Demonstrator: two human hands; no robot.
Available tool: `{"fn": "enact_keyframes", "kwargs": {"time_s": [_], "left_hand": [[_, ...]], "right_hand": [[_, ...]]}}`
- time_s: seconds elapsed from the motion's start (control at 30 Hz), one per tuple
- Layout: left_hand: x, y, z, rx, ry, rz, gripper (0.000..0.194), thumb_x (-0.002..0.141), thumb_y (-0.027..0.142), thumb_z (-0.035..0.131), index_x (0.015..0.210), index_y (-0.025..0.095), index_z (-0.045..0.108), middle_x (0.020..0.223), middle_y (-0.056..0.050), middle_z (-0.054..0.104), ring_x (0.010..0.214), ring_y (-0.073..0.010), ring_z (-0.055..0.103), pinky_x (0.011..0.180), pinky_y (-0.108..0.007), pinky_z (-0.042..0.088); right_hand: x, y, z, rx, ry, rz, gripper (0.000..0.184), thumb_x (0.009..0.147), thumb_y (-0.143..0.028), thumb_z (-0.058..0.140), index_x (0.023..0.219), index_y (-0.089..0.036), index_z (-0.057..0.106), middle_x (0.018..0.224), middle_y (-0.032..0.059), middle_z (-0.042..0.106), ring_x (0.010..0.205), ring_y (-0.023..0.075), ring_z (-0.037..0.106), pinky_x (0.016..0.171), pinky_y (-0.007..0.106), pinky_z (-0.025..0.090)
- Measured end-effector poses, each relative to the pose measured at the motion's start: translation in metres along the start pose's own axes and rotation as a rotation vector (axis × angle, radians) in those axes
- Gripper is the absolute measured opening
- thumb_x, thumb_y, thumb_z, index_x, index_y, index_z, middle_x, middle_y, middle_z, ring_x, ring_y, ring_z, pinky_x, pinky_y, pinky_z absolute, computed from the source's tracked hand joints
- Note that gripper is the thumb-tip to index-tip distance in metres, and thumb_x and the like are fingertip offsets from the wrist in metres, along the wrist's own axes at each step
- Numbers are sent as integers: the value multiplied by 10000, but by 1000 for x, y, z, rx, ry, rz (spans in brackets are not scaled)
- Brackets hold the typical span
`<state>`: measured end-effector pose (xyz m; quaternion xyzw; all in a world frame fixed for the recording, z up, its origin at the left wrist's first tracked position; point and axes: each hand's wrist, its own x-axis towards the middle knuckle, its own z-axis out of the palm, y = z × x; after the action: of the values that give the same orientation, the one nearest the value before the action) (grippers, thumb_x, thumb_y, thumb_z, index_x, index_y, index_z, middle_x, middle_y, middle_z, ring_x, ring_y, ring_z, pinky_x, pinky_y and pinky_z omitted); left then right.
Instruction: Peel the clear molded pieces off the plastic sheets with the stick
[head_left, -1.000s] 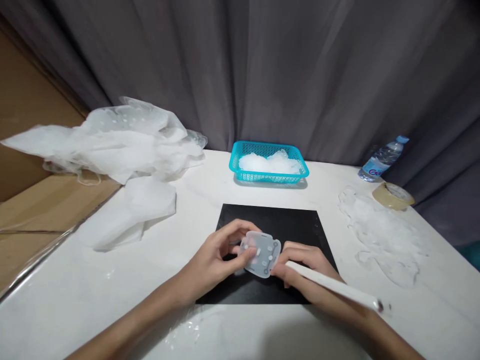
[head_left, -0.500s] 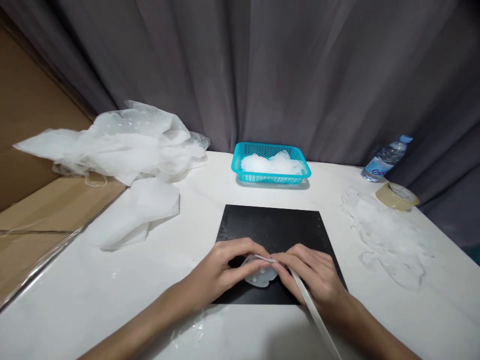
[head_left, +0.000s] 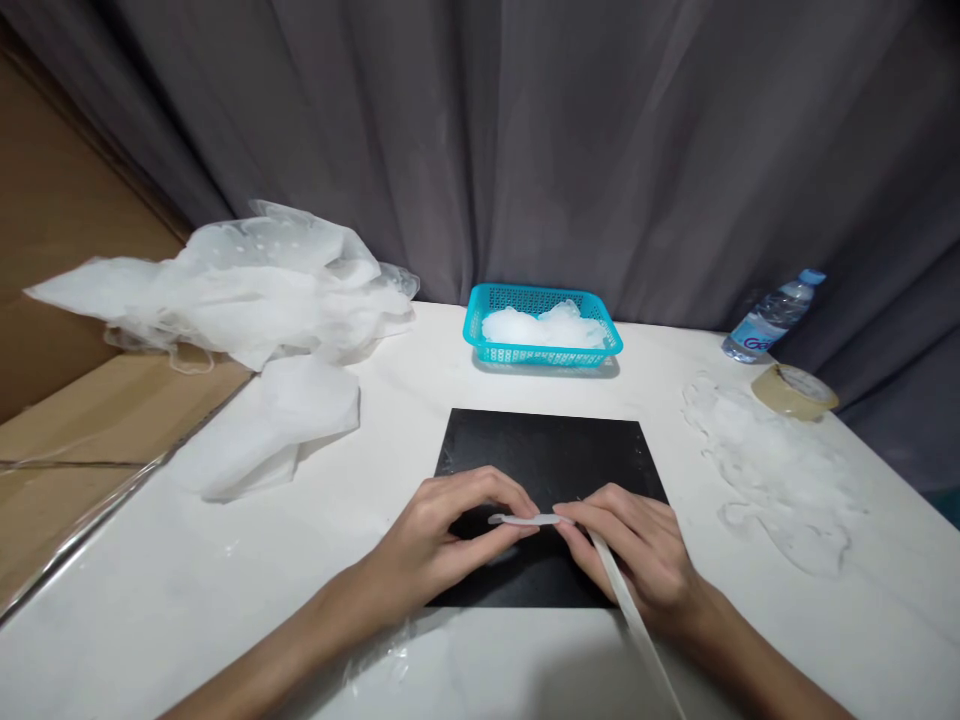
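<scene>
Over a black board point(head_left: 547, 450), a small piece of translucent white fabric point(head_left: 546, 519) is held edge-on, so it shows as a thin pale line. My left hand point(head_left: 454, 530) pinches its left part between thumb and fingers. At the other end, my right hand point(head_left: 637, 545) grips it with closed fingertips. A narrow white ribbon point(head_left: 636, 622) passes under my right hand's fingers and runs down past the bottom of the view. Whether the ribbon is joined to the fabric is hidden by my fingers.
A turquoise basket point(head_left: 544, 357) with white sheer pieces stands behind the board. Sheer white fabric point(head_left: 262, 300) is heaped at left by a cardboard box point(head_left: 82, 410). On the right are a water bottle point(head_left: 769, 320), a tape roll point(head_left: 787, 392) and thin translucent pieces point(head_left: 780, 460).
The fabric piece has turned from showing its rounded face to lying edge-on. My fingertips have moved slightly apart along it, and my right hand has shifted a little to the right.
</scene>
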<state>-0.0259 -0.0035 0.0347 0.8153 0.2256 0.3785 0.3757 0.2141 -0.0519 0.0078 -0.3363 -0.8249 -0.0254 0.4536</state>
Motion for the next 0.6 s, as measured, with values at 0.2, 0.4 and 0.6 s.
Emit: {"fn": "enact_keyframes", "kwargs": {"time_s": [0.2,0.4,0.6], "left_hand": [[-3,-1,2,-16,-19,-86,123,970,114,725,1059,199,725,984,-19,785,892,-154,759,831,-241,590],[-3,3,3,21,-27,-48,149,953,126,748,1082,199,730,966,-28,783,867,-162,744,810,-257,582],[-1,4,3,40,-32,28,150,947,100,763,1060,194,738,943,-28,783,839,-148,739,781,-237,572]], "right_hand": [[3,-5,-2,-5,74,-5,201,935,-31,701,1113,-123,690,812,53,744,627,146,653,565,269,520],[2,-7,-3,-36,67,18,199,942,-57,705,1116,-154,694,808,41,761,618,141,668,566,268,532],[1,-8,-2,-31,49,20,183,952,-69,706,1113,-153,696,801,37,761,615,138,662,570,271,528]]}}
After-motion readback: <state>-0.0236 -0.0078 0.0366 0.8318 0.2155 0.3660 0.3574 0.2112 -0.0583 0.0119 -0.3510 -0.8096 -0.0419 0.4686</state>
